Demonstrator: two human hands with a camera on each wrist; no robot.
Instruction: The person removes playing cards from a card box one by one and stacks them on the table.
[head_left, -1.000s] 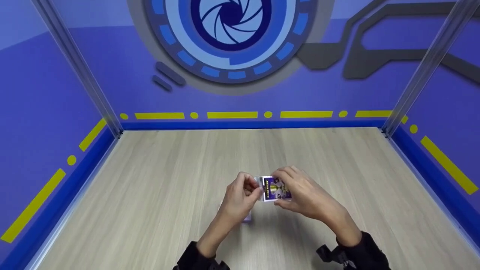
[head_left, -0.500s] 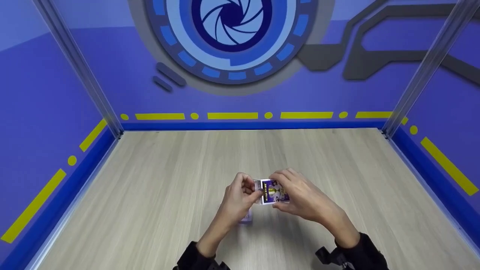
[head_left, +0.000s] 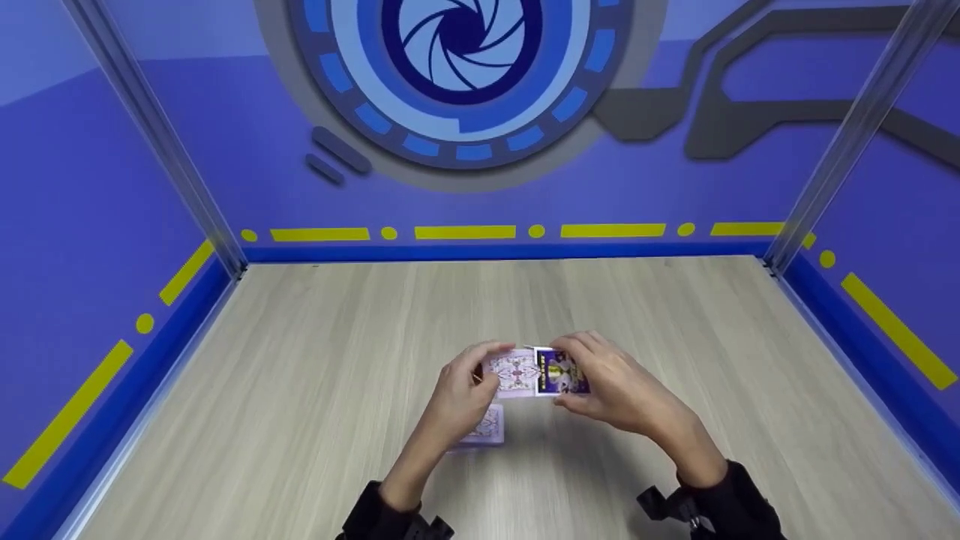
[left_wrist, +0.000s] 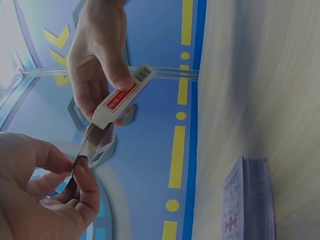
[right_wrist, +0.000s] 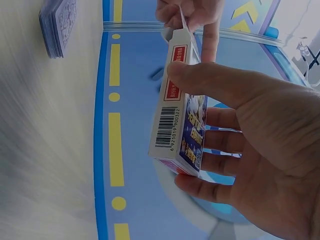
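Note:
Above the table, my right hand (head_left: 619,386) grips a small playing-card box (head_left: 559,373), white with a purple picture face. In the right wrist view, my thumb presses the box's side (right_wrist: 172,100), which has a red label and a barcode, and my fingers lie behind it. A thin patterned card (head_left: 516,373) sticks out of the box's left end. My left hand (head_left: 457,390) pinches its outer end between thumb and fingers. Below my left hand, a deck of playing cards (head_left: 491,426) with a matching pale purple pattern rests on the table, partly hidden by that hand.
The wooden table top (head_left: 337,337) spreads around both hands. A blue-purple printed back wall (head_left: 472,202) stands behind it, with side walls left and right. Clear corner posts (head_left: 172,165) rise where the walls meet.
My left hand has moved left, away from the box, and the patterned card now shows between them. More of the deck below is visible. The right hand still holds the box, slightly shifted.

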